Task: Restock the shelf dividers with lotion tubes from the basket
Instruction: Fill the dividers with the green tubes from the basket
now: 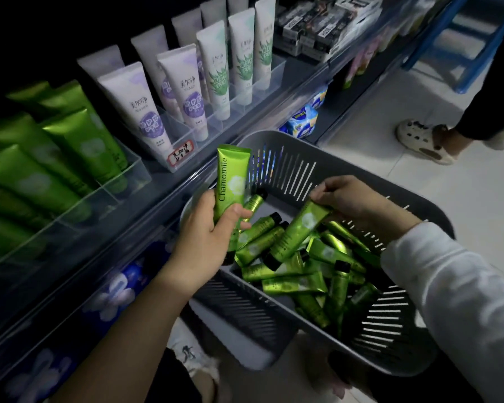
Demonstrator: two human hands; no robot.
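Observation:
A grey slotted basket sits low in front of me, holding several green lotion tubes in a loose pile. My left hand grips one green tube marked Chamomile upright above the basket's left rim. My right hand pinches the flat end of another green tube, which hangs cap-down over the pile. On the shelf to the left, clear dividers hold rows of matching green tubes.
Purple-and-white tubes and white aloe tubes fill the dividers further right. Boxed goods stand at the shelf's far end, with blue packs on the shelf below. Another person's foot in a white clog stands on the tiled floor.

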